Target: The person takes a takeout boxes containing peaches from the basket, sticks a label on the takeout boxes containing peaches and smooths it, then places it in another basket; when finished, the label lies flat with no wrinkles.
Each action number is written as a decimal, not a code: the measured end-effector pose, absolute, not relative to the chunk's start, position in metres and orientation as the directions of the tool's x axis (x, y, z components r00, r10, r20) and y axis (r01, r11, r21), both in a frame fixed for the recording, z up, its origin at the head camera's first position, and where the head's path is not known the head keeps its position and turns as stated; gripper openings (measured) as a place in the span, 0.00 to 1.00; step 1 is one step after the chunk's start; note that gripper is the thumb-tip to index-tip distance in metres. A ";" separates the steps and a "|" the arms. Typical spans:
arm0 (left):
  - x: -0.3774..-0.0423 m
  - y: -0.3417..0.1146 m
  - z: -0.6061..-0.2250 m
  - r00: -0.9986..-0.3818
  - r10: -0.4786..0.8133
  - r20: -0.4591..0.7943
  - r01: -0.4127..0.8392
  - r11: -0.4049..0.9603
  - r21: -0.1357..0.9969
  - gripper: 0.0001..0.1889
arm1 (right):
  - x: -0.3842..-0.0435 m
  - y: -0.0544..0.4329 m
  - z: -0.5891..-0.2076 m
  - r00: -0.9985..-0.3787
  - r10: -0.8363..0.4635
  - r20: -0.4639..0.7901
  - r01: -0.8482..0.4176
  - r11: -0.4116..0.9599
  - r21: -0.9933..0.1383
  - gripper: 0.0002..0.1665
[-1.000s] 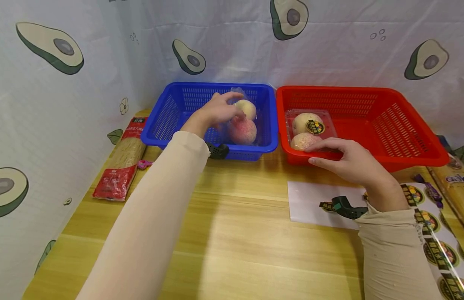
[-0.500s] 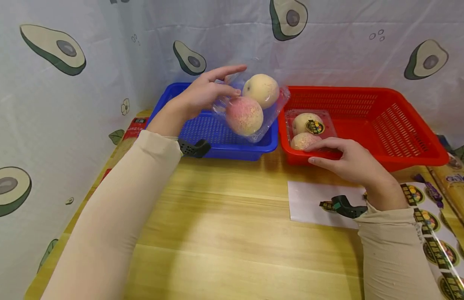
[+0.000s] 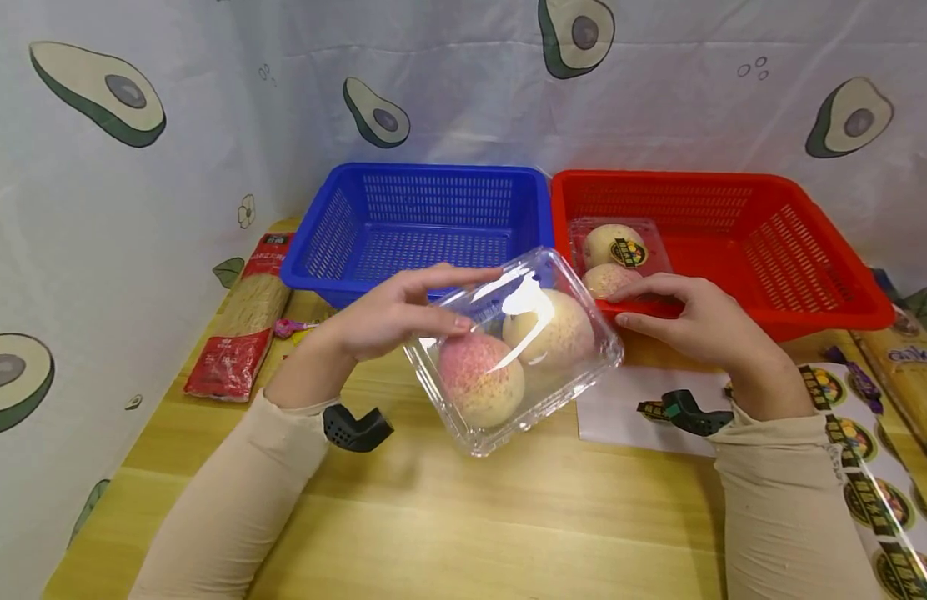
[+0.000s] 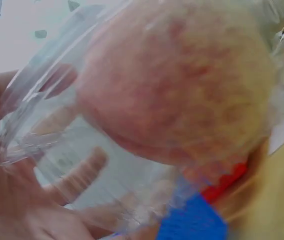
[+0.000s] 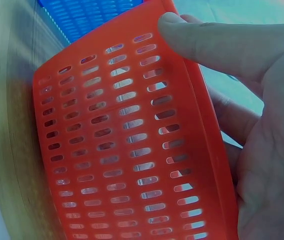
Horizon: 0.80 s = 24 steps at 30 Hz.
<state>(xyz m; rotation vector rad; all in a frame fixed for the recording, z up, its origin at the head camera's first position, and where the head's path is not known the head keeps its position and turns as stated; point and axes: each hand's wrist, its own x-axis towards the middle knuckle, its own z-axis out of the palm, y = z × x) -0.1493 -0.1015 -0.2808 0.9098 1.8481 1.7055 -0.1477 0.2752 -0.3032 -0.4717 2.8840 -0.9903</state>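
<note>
Holding a clear box [image 3: 542,398] up above the wooden table [image 3: 433,517] with the left hand [image 3: 403,312]. Pinching its left end, with the thumb in front and the other fingers behind, a bit spread out and showing through the plastic. Tipping the box on a slant, with a pink peach [image 3: 480,380] and a pale peach [image 3: 557,333] inside, in front of the blue basket [image 3: 448,172].

Gripping the near rim of the red basket [image 3: 673,177] with the right hand [image 3: 704,325], pinching it between the thumb outside and the fingers reaching over inside.

Seeing another clear box [image 3: 660,242] just past those fingertips, in the red basket's left side, with two more peaches under a dark sticker [image 3: 628,252]. Seeing white paper [image 3: 613,408] near the red basket, sticker sheets [image 3: 874,469] beside the right sleeve [image 3: 789,500], and a noodle bag [image 3: 242,325] left of the blue basket.
</note>
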 end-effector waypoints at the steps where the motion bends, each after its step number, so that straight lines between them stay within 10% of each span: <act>1: -0.146 -0.102 -0.288 -0.654 0.750 0.096 0.159 0.012 0.987 0.30 | -0.147 0.275 -0.303 -0.953 -0.299 0.038 -0.259 0.748 -0.611 0.22; 11: -0.146 -0.094 -0.339 -0.456 0.889 0.046 0.195 0.050 0.980 0.28 | -0.143 0.277 -0.303 -0.959 -0.280 0.052 -0.255 0.762 -0.595 0.22; 24: -0.158 -0.104 -0.358 -0.534 0.845 0.014 0.120 0.059 0.991 0.23 | -0.143 0.268 -0.298 -0.952 -0.299 0.067 -0.282 0.772 -0.569 0.20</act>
